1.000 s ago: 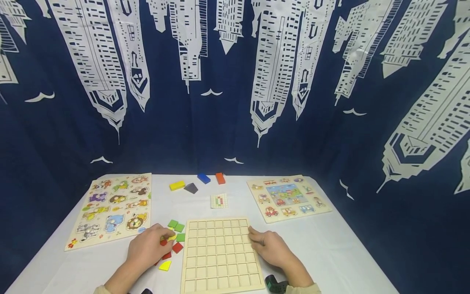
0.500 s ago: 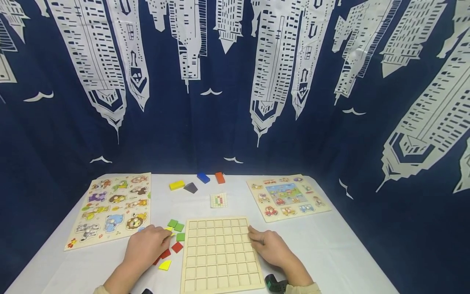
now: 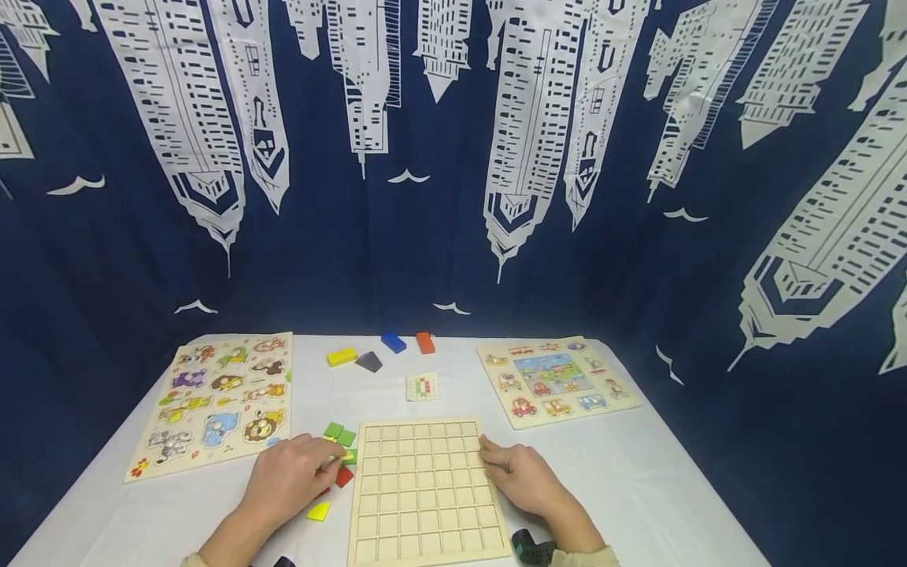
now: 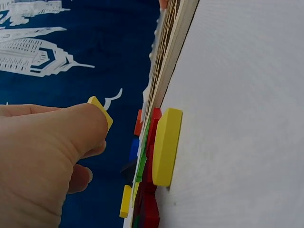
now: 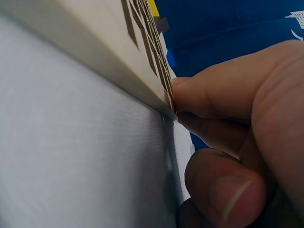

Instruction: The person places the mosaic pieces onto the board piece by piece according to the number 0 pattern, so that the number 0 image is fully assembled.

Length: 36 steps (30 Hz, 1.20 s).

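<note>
My left hand (image 3: 290, 476) pinches a small yellow tile (image 4: 102, 111) between thumb and finger, raised above the table in the left wrist view. Beneath and around it lie green tiles (image 3: 346, 438) and red tiles (image 3: 344, 476), partly covered by the hand. A yellow tile with one rounded side (image 3: 319, 512) lies nearer the front. Right of these is a pale wooden grid board (image 3: 428, 480), its squares bare. At the board's right edge, my right hand (image 3: 523, 475) holds the rim with its fingertips, other fingers curled below in the right wrist view.
An animal puzzle board (image 3: 212, 409) lies at the left, a vehicle puzzle board (image 3: 556, 378) at the back right. Behind the grid board sits a small patterned card (image 3: 423, 387). Yellow (image 3: 342, 357), dark grey (image 3: 368, 362), blue (image 3: 393, 343) and orange-red (image 3: 425, 342) blocks stand farther back.
My left hand dips over the tile pile, then shifts slightly right toward the grid board with a yellow tile at its fingertips. The right hand stays at the board's edge.
</note>
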Motion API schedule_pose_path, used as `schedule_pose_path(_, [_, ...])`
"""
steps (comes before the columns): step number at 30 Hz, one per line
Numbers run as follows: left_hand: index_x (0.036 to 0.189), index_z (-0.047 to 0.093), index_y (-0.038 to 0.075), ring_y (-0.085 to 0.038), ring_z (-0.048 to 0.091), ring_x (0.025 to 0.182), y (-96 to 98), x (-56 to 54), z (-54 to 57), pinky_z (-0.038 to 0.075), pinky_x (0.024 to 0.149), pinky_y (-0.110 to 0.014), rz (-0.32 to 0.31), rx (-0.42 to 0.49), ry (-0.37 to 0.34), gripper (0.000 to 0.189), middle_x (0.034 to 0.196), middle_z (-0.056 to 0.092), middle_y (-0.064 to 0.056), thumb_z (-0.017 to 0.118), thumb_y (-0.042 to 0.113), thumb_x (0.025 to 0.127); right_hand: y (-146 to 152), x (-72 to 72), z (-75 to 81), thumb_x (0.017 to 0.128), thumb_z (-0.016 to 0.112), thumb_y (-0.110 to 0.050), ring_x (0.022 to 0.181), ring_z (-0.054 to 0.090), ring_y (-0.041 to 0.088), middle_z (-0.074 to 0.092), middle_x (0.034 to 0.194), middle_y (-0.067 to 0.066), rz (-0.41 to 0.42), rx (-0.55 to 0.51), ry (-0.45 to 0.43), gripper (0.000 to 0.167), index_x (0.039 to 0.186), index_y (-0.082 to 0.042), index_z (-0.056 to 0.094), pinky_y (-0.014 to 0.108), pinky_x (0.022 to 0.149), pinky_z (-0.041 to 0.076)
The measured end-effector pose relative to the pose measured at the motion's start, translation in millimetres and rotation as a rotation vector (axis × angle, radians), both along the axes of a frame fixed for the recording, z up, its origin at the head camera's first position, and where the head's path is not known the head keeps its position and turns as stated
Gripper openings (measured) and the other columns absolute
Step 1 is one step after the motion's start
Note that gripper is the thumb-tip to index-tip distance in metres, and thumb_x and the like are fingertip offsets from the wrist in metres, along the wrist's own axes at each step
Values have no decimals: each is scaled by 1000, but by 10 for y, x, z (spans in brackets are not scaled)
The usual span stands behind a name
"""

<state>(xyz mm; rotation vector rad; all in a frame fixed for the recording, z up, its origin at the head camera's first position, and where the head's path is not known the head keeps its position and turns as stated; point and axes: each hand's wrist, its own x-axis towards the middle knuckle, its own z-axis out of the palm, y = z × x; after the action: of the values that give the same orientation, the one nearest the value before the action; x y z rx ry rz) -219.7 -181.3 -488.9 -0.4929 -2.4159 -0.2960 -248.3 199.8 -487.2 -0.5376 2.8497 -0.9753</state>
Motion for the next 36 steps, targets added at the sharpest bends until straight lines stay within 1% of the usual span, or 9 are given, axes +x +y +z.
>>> schedule_pose_path(6, [83,76,31,5,52,63,-7,-3,-6,39,52,-16,-18,26,9,25,85,71,19,91,19,68,-7,4,7,97,66,-16,139,52,34,55,150,8,-1,-4,2,35,130,-4,69,56,111,41])
schedule_pose_path(8, [84,76,31,8,47,60,-9,1,-11,36,50,-15,-4,50,-16,24,82,70,19,91,19,69,-7,0,4,98,66,-16,139,52,34,54,150,8,3,-6,3,35,130,-4,69,56,111,40])
schedule_pose_path(13, [104,78,31,8,34,51,-20,11,-19,28,44,-18,13,80,-98,30,77,61,21,86,19,78,-4,-14,-8,98,66,-19,140,52,34,54,150,7,6,0,7,35,130,-5,69,56,112,40])
schedule_pose_path(15, [109,78,34,8,33,51,-28,15,-27,28,44,-18,14,99,-133,32,80,63,22,85,20,81,-2,-17,-10,99,66,-20,140,52,34,54,150,7,8,0,8,35,131,-5,69,56,112,40])
schedule_pose_path(19, [99,78,36,8,48,62,-37,19,-44,39,52,-18,36,175,-199,25,91,69,22,89,22,81,3,-14,-6,99,65,-20,140,51,35,54,150,8,15,-8,5,35,131,-4,69,57,112,39])
schedule_pose_path(22, [95,78,37,5,53,69,-35,1,-40,42,55,-19,55,236,-237,22,93,64,23,89,24,81,8,-8,1,99,65,-20,140,51,36,54,150,8,16,-11,5,35,131,-4,69,57,112,39])
schedule_pose_path(26, [94,77,37,2,47,65,-26,-23,-13,40,55,-20,71,283,-289,17,88,60,23,87,27,84,14,-2,6,100,65,-19,140,51,36,54,150,8,15,-16,6,35,131,-4,69,57,112,39])
schedule_pose_path(32, [97,75,37,1,49,63,-22,0,20,40,57,-23,80,337,-361,14,91,71,20,82,29,89,15,-1,4,100,64,-19,140,51,35,54,151,8,19,-20,12,35,131,-4,68,56,113,39])
schedule_pose_path(36, [99,74,35,0,52,58,-12,1,18,41,56,-23,73,401,-390,13,78,70,17,81,28,90,14,5,8,100,64,-20,140,52,34,54,150,9,17,-25,16,35,131,-4,69,56,113,39])
